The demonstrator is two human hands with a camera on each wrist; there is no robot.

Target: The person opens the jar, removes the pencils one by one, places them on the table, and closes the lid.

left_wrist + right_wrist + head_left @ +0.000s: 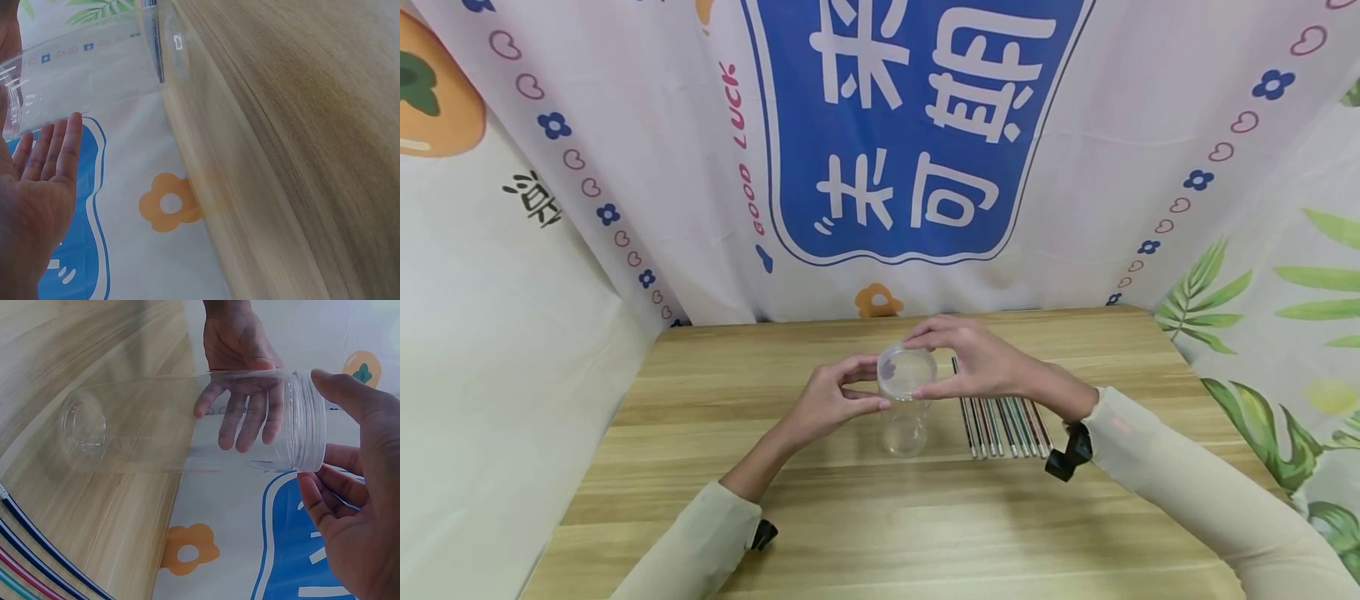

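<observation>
A tall clear plastic jar [147,425] stands upright on the wooden table, with nothing visible inside it. On its top is a translucent screw lid [907,372]. My right hand [973,360] grips the lid's rim, thumb on the near side and fingers on the far side. From the left, my left hand [831,398] holds the jar's upper part just below the lid, its thumb and fingers on opposite sides. Through the clear wall in the right wrist view, the left fingers [240,419] show long and spread. Several pencils [1003,427] lie side by side right of the jar.
The wooden table [880,533] meets a printed cloth backdrop [700,167] behind the jar. More patterned cloth hangs at the left and right sides. Black wrist straps [1070,452] sit on both forearms, near the sleeve cuffs.
</observation>
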